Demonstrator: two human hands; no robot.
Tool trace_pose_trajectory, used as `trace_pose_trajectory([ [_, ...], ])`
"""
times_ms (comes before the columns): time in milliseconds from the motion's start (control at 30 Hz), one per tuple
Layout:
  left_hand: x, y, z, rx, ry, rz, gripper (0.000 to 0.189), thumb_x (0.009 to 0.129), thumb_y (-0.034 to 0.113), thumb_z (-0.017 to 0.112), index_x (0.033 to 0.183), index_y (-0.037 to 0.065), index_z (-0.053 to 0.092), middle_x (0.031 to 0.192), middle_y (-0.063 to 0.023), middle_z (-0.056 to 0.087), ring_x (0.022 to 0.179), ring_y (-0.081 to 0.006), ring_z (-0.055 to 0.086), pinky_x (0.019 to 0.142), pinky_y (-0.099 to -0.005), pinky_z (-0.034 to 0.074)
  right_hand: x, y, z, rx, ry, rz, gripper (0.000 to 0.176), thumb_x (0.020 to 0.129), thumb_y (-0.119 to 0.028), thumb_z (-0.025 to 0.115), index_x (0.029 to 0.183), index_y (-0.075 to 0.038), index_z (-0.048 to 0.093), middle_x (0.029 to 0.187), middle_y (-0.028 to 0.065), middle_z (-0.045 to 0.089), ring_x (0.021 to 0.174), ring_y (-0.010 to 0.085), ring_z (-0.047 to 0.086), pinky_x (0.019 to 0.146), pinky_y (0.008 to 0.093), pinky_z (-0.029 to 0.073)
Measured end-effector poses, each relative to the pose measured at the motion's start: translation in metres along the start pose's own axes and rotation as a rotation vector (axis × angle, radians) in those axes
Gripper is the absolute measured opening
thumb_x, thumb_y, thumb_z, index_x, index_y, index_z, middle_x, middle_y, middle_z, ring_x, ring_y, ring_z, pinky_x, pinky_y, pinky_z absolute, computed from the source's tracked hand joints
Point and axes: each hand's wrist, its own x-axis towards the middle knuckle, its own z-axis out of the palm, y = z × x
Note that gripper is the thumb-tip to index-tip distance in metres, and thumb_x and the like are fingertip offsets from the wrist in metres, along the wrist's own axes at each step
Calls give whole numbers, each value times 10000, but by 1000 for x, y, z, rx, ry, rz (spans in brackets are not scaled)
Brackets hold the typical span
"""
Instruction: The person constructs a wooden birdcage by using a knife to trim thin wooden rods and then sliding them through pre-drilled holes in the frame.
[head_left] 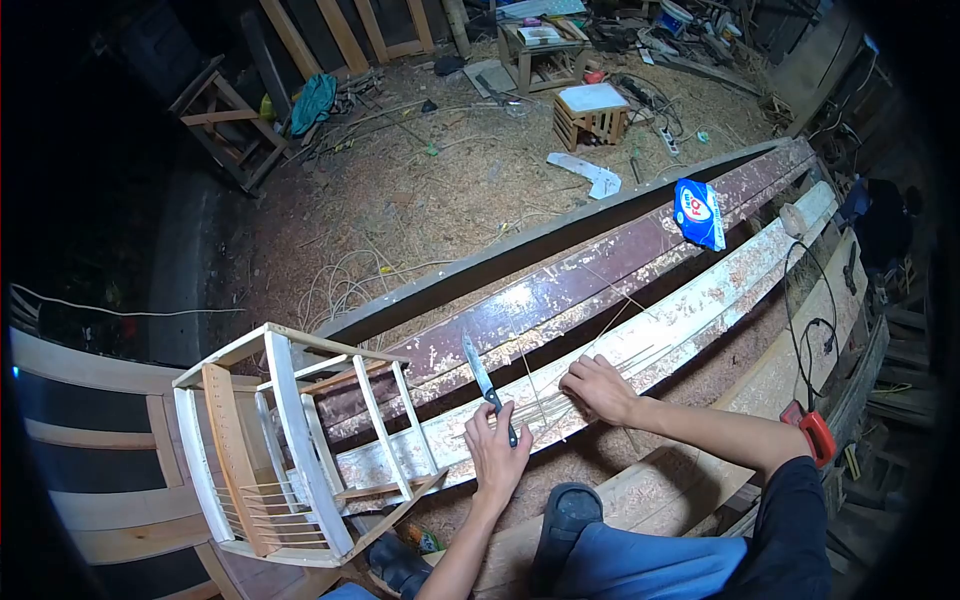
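My left hand (497,450) is closed around the black handle of a knife (478,370), its blade pointing up and away over the plank gap. Curled fingers of my right hand (600,390) rest on several thin wooden sticks (543,398) lying on the white, worn plank (670,335). The sticks reach from beside my left hand to under my right; their exact grip is partly hidden. To the left of my hands stands a half-built wooden cage frame (290,430), with thin bars along its lower side.
Beyond the white plank runs a brown plank (520,300), with a blue packet (700,215) at its far right. A red-handled saw (818,438) lies near my right elbow. Wood shavings cover the ground, where a slatted crate (592,112) and coiled strips (345,290) lie.
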Motion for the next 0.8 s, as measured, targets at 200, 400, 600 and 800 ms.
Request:
trace_pose_trajectory([
  [200,7,11,7,5,-43,20,445,916,202,751,1332,60,684,1465,-224,516,1345,-407,469,1134,-534,367,0,6,5,82,44,34,188,928,-165,707,1104,-101,687,1040,87,648,1068,287,607,930,429,450],
  [400,32,20,25,-18,-18,139,391,931,162,736,1299,38,693,1518,-263,522,1468,-432,436,1212,-548,311,12,10,4,78,173,48,139,939,-171,707,1064,-110,713,1030,87,637,1046,277,598,905,421,449],
  [600,33,17,33,-11,-37,141,359,951,180,726,1278,32,702,1517,-270,528,1461,-439,438,1215,-559,305,19,21,7,0,173,-12,195,837,-128,746,1030,-115,715,1041,85,616,1053,281,583,895,420,448],
  [800,27,9,34,-21,-48,149,328,975,189,704,1253,16,717,1466,-256,597,1454,-416,465,1232,-574,275,14,24,-7,-69,178,-44,197,813,-128,748,1000,-98,694,1019,81,613,1040,270,585,896,407,440],
])
